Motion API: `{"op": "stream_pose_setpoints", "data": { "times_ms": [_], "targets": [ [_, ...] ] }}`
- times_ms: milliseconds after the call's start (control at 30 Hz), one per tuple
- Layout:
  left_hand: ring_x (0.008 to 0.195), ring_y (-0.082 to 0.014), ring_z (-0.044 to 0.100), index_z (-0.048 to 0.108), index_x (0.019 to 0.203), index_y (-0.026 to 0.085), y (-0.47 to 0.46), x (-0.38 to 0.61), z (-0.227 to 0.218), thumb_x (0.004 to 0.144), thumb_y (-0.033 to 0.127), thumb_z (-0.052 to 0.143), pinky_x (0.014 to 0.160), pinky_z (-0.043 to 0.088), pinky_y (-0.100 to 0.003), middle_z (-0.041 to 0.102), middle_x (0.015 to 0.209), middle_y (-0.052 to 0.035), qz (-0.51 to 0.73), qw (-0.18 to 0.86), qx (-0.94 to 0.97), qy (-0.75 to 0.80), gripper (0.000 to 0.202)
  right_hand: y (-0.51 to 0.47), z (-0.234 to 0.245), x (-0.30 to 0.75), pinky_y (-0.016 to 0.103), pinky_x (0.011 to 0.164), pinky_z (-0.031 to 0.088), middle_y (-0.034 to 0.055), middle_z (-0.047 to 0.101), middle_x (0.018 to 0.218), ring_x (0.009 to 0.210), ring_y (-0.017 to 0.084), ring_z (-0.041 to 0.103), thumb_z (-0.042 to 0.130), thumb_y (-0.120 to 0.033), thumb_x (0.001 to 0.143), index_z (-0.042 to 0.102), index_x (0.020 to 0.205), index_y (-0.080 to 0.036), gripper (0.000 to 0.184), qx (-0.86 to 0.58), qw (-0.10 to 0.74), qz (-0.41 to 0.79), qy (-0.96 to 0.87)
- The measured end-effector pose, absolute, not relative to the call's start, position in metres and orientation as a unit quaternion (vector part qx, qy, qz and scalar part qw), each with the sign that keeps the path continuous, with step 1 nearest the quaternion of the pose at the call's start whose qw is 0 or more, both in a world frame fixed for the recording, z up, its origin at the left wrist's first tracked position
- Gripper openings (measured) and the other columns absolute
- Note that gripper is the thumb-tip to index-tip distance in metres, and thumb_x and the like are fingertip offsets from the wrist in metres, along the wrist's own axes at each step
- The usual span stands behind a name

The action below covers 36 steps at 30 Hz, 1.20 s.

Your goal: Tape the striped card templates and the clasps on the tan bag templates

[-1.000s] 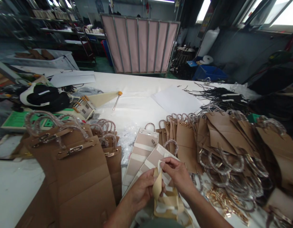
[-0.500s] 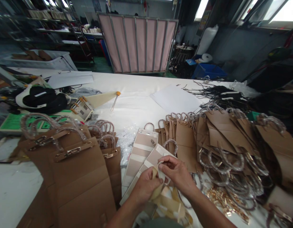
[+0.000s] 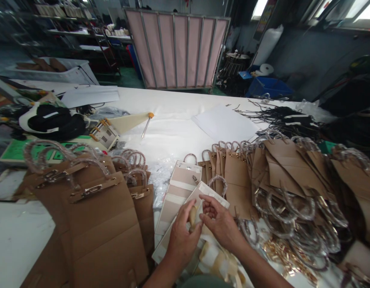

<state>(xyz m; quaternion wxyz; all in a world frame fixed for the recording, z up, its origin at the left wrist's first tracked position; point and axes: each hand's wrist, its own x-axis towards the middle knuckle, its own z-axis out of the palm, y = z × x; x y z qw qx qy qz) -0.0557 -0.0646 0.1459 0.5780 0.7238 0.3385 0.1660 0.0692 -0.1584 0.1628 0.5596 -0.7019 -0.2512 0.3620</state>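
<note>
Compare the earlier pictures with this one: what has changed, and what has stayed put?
The left hand has straightened its fingers upward beside the yellowish strip; the right hand's thumb and forefinger have parted. Any release is unclear. The brown bags and screwdriver stayed put.

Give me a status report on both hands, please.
Left hand holding yellowish strip; right hand close beside it, grip unclear; pale panel beneath both hands.

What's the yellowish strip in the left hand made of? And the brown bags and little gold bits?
Yellowish strip: perhaps paper or tape, as it looks thin, dull and bent.
Brown bags: leather or a lookalike, smooth with a soft sheen and creases.
Gold bits: probably metal, because they're shiny and glint.
</note>
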Motion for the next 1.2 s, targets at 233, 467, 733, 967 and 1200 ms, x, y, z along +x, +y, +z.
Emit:
{"op": "stream_pose_setpoints", "data": {
  "times_ms": [233, 467, 733, 967, 1200],
  "targets": [
    [0.099, -0.0219, 0.068, 0.070, 0.109, 0.021, -0.056, -0.047, 0.149, 0.084, 0.026, 0.064, 0.090, 0.053, -0.033, 0.074, 0.107, -0.0055, 0.136, 0.608, 0.715, 0.319, 0.026, -0.160, 0.152, 0.075, 0.026, 0.060, 0.050, -0.0018, 0.061, 0.080, 0.067, 0.014, 0.060, 0.069, -0.029, 0.079, 0.067, 0.111, -0.021, 0.033, -0.689, 0.579, 0.391, -0.196],
    [0.079, -0.0188, 0.066, 0.071, 0.100, 0.018, -0.049, -0.046, 0.134, 0.091, 0.037, 0.060, 0.073, 0.051, -0.027, 0.074, 0.085, -0.0029, 0.105, 0.627, 0.696, 0.334, 0.024, -0.162, 0.154, 0.092, 0.029, 0.068, 0.054, 0.0047, 0.070, 0.098, 0.075, 0.017, 0.065, 0.069, -0.028, 0.085, 0.064, 0.120, -0.024, 0.035, -0.790, 0.463, 0.227, -0.332],
    [0.103, -0.0208, 0.069, 0.072, 0.117, 0.022, -0.037, -0.042, 0.129, 0.088, 0.020, 0.059, 0.094, 0.050, -0.029, 0.076, 0.111, -0.0053, 0.113, 0.615, 0.726, 0.285, 0.032, -0.141, 0.168, 0.112, 0.034, 0.082, 0.045, 0.0037, 0.069, 0.092, 0.089, 0.019, 0.062, 0.060, -0.026, 0.097, 0.071, 0.097, -0.026, 0.012, -0.730, 0.255, 0.136, -0.619],
    [0.084, -0.0193, 0.069, 0.074, 0.096, 0.022, -0.022, -0.040, 0.121, 0.093, 0.025, 0.054, 0.077, 0.048, -0.027, 0.076, 0.089, -0.0022, 0.082, 0.568, 0.755, 0.318, 0.020, -0.116, 0.150, 0.127, 0.033, 0.079, 0.039, 0.0018, 0.068, 0.085, 0.084, 0.019, 0.059, 0.058, -0.029, 0.098, 0.069, 0.098, -0.024, 0.012, -0.727, 0.209, 0.173, -0.631],
    [0.081, -0.0204, 0.069, 0.073, 0.093, 0.022, -0.007, -0.035, 0.095, 0.090, 0.022, 0.058, 0.074, 0.047, -0.028, 0.075, 0.087, -0.0026, 0.046, 0.556, 0.752, 0.349, 0.016, -0.084, 0.134, 0.143, 0.035, 0.079, 0.038, 0.0015, 0.067, 0.077, 0.078, 0.018, 0.060, 0.056, -0.017, 0.092, 0.067, 0.084, -0.023, 0.015, -0.674, 0.154, 0.225, -0.686]
  ]
}}
